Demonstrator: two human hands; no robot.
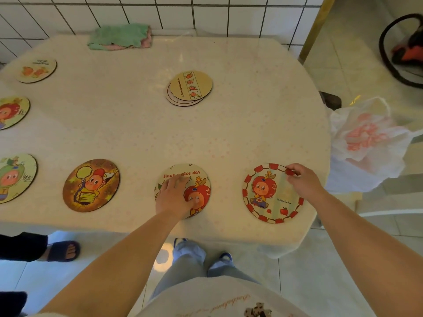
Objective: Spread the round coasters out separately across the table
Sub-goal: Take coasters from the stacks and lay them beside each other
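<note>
Round cartoon coasters lie on the cream table (229, 124). My left hand (175, 197) rests flat, palm down, on the "Have a nice day" coaster (196, 177) near the front edge. My right hand (304, 181) pinches the upper right rim of the red-bordered coaster (267, 195), which lies flat at the front right. A small stack of coasters (191, 88) sits in the middle of the table. Single coasters lie apart: a brown one (91, 185), a green one (16, 177), and two more (12, 112) (37, 69) along the left side.
Folded green and pink cloths (120, 36) lie at the back by the tiled wall. A white plastic bag (366, 143) hangs off the table's right side. Another person's foot in a dark slipper (61, 250) stands at the front left on the floor.
</note>
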